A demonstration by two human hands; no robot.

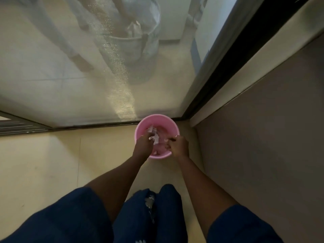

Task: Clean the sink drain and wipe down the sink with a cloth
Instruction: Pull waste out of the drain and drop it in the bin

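Observation:
A small pink bucket [165,119] stands on the cream floor in the corner by a glass door. Inside it lies crumpled white and pale material [154,134]; whether this is a cloth or paper I cannot tell. My left hand [143,143] reaches over the bucket's near-left rim with its fingers closed on the white material. At the near-right rim my right hand [179,145] has its fingers curled, gripping either the rim or the contents. No sink or drain is in view.
A frosted glass door [87,76] with a dark bottom track [87,126] stands just behind the bucket. A grey-brown wall [263,137] runs along the right. My legs in dark blue jeans [149,216] fill the bottom. Cream floor tiles [43,163] spread to the left.

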